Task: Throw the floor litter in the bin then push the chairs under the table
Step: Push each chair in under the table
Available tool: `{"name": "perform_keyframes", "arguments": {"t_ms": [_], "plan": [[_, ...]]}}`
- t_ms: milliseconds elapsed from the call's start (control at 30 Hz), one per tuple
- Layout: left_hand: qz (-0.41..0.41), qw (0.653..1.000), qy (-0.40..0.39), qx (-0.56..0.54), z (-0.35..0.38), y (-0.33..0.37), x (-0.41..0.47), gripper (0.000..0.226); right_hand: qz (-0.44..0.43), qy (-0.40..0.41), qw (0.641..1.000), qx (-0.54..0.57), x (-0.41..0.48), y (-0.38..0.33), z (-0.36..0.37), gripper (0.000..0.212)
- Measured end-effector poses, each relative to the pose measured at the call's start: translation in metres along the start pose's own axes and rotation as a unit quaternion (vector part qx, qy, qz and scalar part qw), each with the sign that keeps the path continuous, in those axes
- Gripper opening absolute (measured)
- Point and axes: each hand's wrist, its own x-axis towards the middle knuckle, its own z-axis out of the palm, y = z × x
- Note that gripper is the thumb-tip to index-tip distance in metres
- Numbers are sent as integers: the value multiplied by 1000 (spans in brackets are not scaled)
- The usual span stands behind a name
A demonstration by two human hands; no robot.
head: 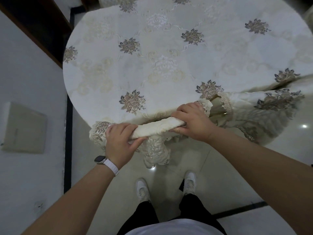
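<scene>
Gripping the chair [156, 150] by its cloth-covered top rail [159, 127], the person stands at the near edge of the round surface [94, 82]. The chair back is almost against that edge. Its seat is hidden, presumably under the overhanging tablecloth [169, 56].

A two-handed hold on the rail suits a straight push. With the hands spread toward the two ends, the chair should be less likely to twist or snag the lace hem that drapes off the surface beside each hand.

The left hand [121, 141] wraps the rail's left end, with its fingers [118, 128] curled over the top and the thumb closing from the near side. The right hand [192, 123] does the same at the right end. Its fingers [183, 111] are bent over the rail and reach toward the surface's hem, and the thumb is tucked beneath. Both grips are closed tight on the rail, with no gap showing.

This looks like the chair-pushing half of the job, close to finished for this chair. No litter or bin can be seen on the tiled floor [220, 167] near the surface. A white-strapped watch [101, 160] sits on the left wrist, and white shoes [143, 189] stand just back from the surface.
</scene>
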Motion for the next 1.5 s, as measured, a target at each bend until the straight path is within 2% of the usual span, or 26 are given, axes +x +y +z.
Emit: {"name": "perform_keyframes", "arguments": {"t_ms": [167,367,533,633,767,933,1100,1233,1333,1500], "plan": [[3,1000,-13,1,-2,2,0,59,15,-31,999,2,-1,-1,-3,55],[-2,995,-101,12,-14,5,2,58,23,-41,999,-11,-3,-10,-10,57],[-46,989,-142,21,-23,24,2,51,20,-80,997,4,-10,-9,-22,52],[-75,987,-139,22,-25,32,0,50,-9,-110,994,14,-11,2,-32,48],[-74,988,-130,22,-23,53,-1,49,-26,-118,993,1,-18,19,-52,43],[-20,990,-141,-20,-12,97,22,49,2,-107,993,-42,-34,39,-77,46],[40,985,-139,-96,13,140,59,47,98,-76,988,-87,-65,57,-111,46],[73,975,-151,-144,42,176,81,45,136,-54,976,-160,-99,76,-145,48],[77,972,-157,-154,62,203,96,48,169,-29,970,-173,-116,100,-167,45],[107,968,-186,-132,86,243,116,47,186,-17,965,-184,-137,145,-190,52]]}}
